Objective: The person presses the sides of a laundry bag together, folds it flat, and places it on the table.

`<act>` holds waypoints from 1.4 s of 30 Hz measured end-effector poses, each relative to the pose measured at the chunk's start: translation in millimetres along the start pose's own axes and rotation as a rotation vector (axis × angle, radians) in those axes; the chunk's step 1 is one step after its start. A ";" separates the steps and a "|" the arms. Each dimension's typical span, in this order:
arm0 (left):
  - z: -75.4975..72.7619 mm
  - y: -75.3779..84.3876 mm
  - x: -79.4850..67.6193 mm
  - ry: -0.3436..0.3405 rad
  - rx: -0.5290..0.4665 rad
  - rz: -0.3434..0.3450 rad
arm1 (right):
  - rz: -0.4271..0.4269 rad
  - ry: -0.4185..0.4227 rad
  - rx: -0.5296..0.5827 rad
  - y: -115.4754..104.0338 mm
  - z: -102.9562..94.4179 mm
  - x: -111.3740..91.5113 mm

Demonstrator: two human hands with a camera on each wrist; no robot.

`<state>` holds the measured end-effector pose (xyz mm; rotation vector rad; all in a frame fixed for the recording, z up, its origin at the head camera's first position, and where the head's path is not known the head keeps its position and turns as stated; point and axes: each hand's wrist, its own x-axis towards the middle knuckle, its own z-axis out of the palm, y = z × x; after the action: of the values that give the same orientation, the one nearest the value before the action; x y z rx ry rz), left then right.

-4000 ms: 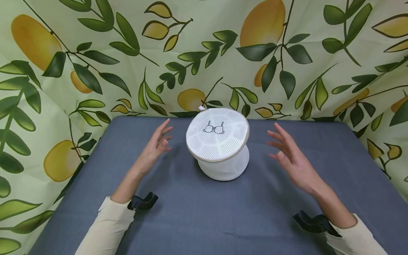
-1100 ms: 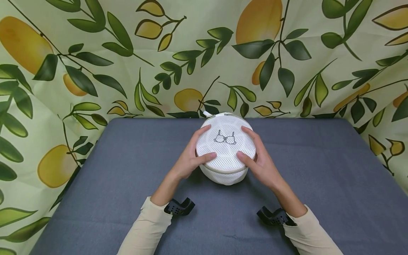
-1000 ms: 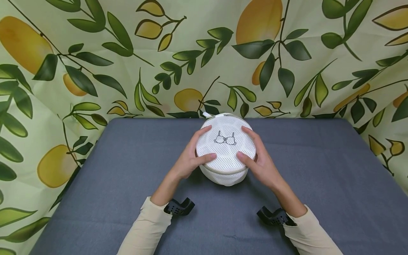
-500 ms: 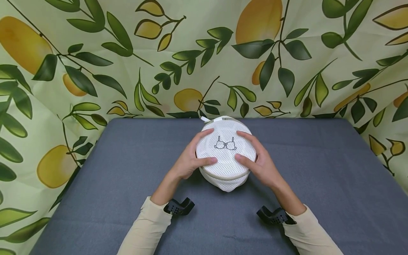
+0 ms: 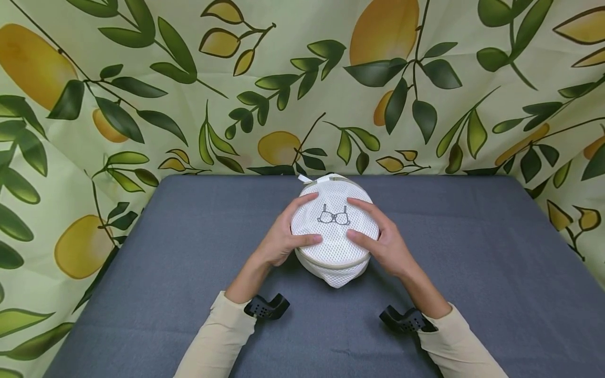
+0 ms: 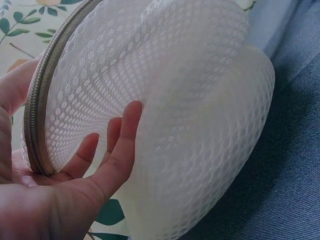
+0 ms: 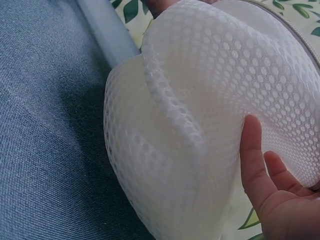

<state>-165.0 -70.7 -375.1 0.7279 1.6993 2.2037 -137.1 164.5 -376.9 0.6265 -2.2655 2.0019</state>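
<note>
"Near the far edge of our tabletop (image 5: 472, 262), what do we hold?"

"We hold there the white mesh bag (image 5: 335, 249), between our left hand (image 5: 280, 236) and right hand (image 5: 390, 239). The fingers (image 6: 121, 154) of both grip its sides, with thumbs on top."

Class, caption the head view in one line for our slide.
Left-hand grip and right-hand grip hold a white mesh bag over blue-grey cloth.

bag (image 5: 335, 244): honeycomb mesh; zip (image 6: 38, 102): ridged; table cover (image 5: 189, 247): matt woven cloth; wrist mounts (image 5: 259, 307): matt plastic.
</note>
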 end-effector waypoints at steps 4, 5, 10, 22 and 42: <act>1.2 -1.6 0.1 0.005 -0.017 -0.013 | 0.003 -0.003 0.034 1.9 0.9 0.3; 1.5 -2.1 0.2 0.007 -0.017 -0.015 | 0.004 -0.003 0.042 2.3 1.3 0.4; 2.2 -4.6 0.1 0.020 -0.009 -0.023 | 0.020 -0.003 0.097 4.8 3.0 0.3; 1.9 -8.3 0.5 0.027 -0.067 -0.061 | 0.061 0.029 0.170 11.4 7.9 -1.0; 1.3 -17.6 0.3 0.012 -0.173 -0.092 | 0.046 0.042 0.411 18.8 17.3 -1.5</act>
<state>-166.2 -64.6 -391.6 0.5826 1.4925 2.2596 -138.1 149.7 -397.8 0.5516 -1.8686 2.5011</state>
